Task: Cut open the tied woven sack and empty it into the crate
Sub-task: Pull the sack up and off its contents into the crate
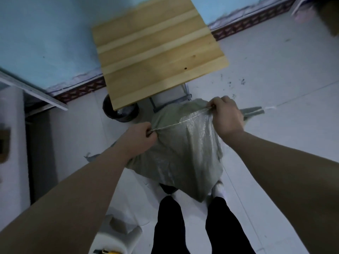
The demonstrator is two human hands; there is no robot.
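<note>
Your left hand (142, 137) and right hand (226, 114) are both closed on the top edge of the soft, limp woven sack (183, 154); grip its corners firmly.

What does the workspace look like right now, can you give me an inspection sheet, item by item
Surface: pale tiled floor with dark scuff marks near the wall.
Job's things: grey-green woven sack held up over the person's feet; a thin edge strip is stretched taut between the hands. The crate cannot be identified for sure.
Clutter: dark round bin half under the wooden table; a grey scrap on the floor by the right hand; a yellow and black tool at the bottom edge.
Hands: left hand and right hand each grip a top corner of the sack.
Cables: nothing seen.
Surroundings: light blue wall with a patterned dark red skirting.
</note>
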